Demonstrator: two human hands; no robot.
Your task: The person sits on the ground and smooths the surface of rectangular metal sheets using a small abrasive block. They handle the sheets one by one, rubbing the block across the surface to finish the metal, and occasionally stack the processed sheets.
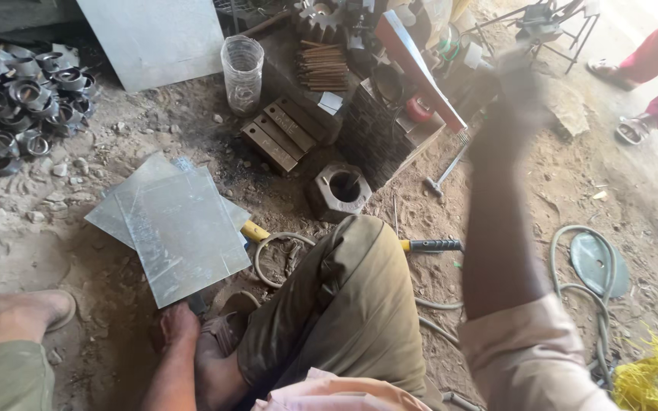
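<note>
Thin grey metal sheets (180, 232) lie stacked on the dirt floor in front of me. My left hand (177, 323) rests at the near corner of the top sheet, fingers curled on its edge, with a small dark piece beside them. My right hand (519, 84) is raised high at the upper right and blurred, so what it holds is unclear. My bent knee (344, 304) in olive trousers fills the middle. A long tool with a yellow handle and black grip (429, 245) runs under that knee.
A pile of metal rings (17, 99) lies far left, with a leaning sheet (154, 38), a clear jar (243, 72), steel blocks (279, 133) and a hollow block (340, 190) behind. A small hammer (443, 175), a hose (573, 289) and a disc (595, 262) lie to the right. Another person's sandalled feet (630, 129) stand far right.
</note>
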